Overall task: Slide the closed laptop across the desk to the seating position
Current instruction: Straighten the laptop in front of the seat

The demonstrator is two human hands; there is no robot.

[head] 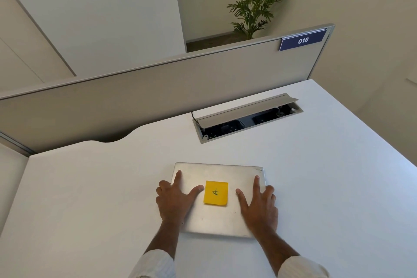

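Note:
A closed silver laptop (pixel 216 219) lies flat on the white desk (pixel 90 198), near the middle of its front part. A yellow sticky note (pixel 216 193) with a handwritten mark sits on the lid. My left hand (pixel 173 198) rests on the laptop's left side, fingers spread, outer fingers wrapping the left edge. My right hand (pixel 259 203) lies on the right side in the same way, fingers over the right edge. Both palms press on the lid.
An open cable hatch (pixel 246 117) with a raised grey flap is set into the desk behind the laptop. A grey partition (pixel 158 88) with a blue "018" label (pixel 302 40) bounds the far edge. A potted plant (pixel 255 0) stands beyond it.

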